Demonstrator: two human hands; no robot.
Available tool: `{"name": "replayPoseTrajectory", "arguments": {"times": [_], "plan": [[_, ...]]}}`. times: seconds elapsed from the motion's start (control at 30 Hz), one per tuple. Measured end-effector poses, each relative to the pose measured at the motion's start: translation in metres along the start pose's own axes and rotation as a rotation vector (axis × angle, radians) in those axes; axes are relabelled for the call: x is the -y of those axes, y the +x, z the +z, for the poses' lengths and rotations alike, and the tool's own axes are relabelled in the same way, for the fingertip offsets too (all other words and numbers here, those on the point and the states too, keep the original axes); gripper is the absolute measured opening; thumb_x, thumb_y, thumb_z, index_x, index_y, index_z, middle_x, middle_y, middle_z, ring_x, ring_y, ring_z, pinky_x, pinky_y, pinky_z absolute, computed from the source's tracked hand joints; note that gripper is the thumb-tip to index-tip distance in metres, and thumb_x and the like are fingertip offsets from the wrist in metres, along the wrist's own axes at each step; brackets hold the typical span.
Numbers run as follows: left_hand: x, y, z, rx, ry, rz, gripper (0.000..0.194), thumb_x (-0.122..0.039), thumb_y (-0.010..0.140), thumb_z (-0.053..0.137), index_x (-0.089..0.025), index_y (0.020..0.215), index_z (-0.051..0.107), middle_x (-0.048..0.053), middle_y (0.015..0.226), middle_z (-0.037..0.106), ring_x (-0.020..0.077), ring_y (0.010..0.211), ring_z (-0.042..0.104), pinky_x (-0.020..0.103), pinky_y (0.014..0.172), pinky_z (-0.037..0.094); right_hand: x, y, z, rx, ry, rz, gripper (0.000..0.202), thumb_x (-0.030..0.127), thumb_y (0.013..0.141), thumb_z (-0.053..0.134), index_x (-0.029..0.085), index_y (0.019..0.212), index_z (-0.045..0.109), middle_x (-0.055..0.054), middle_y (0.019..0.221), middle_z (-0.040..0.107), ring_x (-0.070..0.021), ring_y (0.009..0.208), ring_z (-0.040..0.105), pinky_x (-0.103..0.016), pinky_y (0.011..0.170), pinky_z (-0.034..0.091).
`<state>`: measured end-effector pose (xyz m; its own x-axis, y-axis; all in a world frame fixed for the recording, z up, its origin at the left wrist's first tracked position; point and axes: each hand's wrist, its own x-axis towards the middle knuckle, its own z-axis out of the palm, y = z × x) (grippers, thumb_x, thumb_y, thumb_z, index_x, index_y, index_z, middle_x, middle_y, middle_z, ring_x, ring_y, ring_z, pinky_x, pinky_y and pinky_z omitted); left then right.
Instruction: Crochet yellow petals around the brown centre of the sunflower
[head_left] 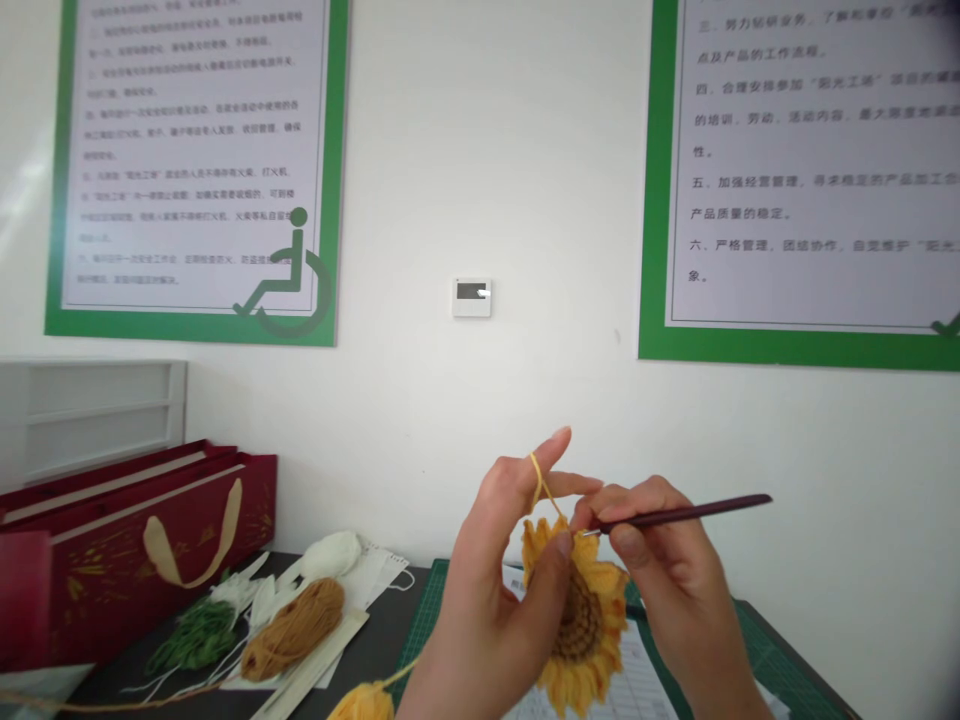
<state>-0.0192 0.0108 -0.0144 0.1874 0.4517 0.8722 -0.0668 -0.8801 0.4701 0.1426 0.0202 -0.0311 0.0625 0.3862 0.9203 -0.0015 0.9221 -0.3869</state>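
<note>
A crocheted sunflower with yellow petals and a brown centre hangs upright above the table. My left hand pinches its upper edge between thumb and fingers, and yellow yarn loops over the raised index finger. My right hand is closed around a crochet hook with a dark handle. The hook's metal tip meets the flower's top edge beside my left thumb; the exact stitch is hidden by the fingers. A yellow yarn ball lies at the bottom, its strand running up behind my left hand.
Left of my hands lie a brown yarn skein, green yarn and white yarn. Red gift bags stand at far left. A green cutting mat and printed paper are beneath my hands. The white wall rises behind.
</note>
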Motion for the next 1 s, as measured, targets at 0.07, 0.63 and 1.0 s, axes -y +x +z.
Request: {"name": "replayPoseTrajectory", "arguments": {"times": [0.07, 0.63, 1.0], "plan": [[-0.001, 0.001, 0.003, -0.085, 0.192, 0.092, 0.069, -0.005, 0.100, 0.052, -0.043, 0.156, 0.042, 0.005, 0.127, 0.071, 0.0252, 0.112, 0.061, 0.042, 0.100, 0.041, 0.000, 0.000, 0.001, -0.063, -0.013, -0.004, 0.007, 0.025, 0.101, 0.060, 0.025, 0.098, 0.066, -0.002, 0.088, 0.072, -0.0157, 0.085, 0.072, -0.027, 0.073, 0.059], [-0.011, 0.012, -0.002, 0.057, -0.646, -0.225, 0.045, -0.034, 0.093, 0.065, -0.025, 0.049, 0.071, 0.011, 0.070, 0.071, 0.0286, 0.085, 0.054, 0.042, 0.085, 0.040, -0.003, -0.010, 0.021, -0.561, 0.000, -0.081, 0.008, 0.028, 0.097, 0.067, 0.026, 0.097, 0.060, -0.003, 0.093, 0.072, -0.0191, 0.089, 0.069, -0.034, 0.077, 0.054], [0.002, 0.013, 0.007, -0.034, -0.891, -0.414, 0.076, -0.023, 0.082, 0.083, -0.023, 0.151, 0.053, 0.014, 0.125, 0.071, 0.0250, 0.105, 0.062, 0.038, 0.091, 0.047, 0.000, -0.008, 0.022, -0.323, 0.361, 0.177, 0.019, 0.045, 0.094, 0.067, 0.030, 0.092, 0.056, 0.002, 0.086, 0.066, -0.0164, 0.072, 0.066, -0.030, 0.064, 0.053]]}}
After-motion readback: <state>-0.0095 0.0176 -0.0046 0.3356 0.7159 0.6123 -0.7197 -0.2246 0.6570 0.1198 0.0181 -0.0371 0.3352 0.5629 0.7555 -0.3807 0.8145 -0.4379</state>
